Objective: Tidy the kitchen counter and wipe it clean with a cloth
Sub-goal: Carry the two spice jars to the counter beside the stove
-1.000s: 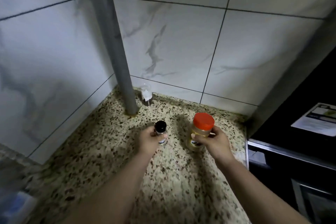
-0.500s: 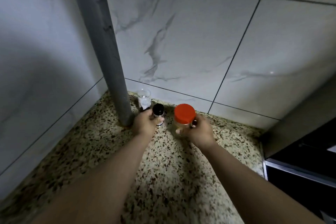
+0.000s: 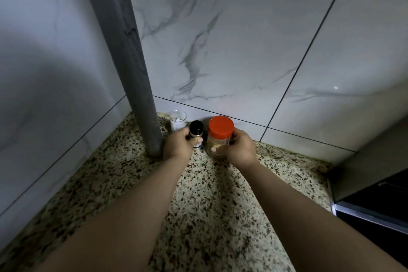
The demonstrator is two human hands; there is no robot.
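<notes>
Speckled granite counter (image 3: pixel 209 205), beige flecked with black and brown, dim under low light. Both arms stretched to the far left corner of the counter, close to the white marble-veined wall tiles (image 3: pixel 242 51). Left hand (image 3: pixel 178 146) wrapped round a small black-capped glass bottle (image 3: pixel 196 131), thumb across its front, bottle upright; whether its base touched the granite, impossible to tell. Right hand (image 3: pixel 239 150) curled round a clear plastic jar with an orange-red screw lid (image 3: pixel 220 133), tan contents behind a label, thumb on the near face, fingers round the far side. Jar upright too, just right of the bottle, a narrow gap between them. Behind the bottle, tight against the back wall, a small clear glass tumbler (image 3: pixel 177 120) with something white inside. Just left of the left hand, a thick grey vertical pipe (image 3: pixel 130 62) rising from the counter corner. At the right edge of the counter, a dark appliance with a metal rim (image 3: pixel 371 210), partly out of view.
</notes>
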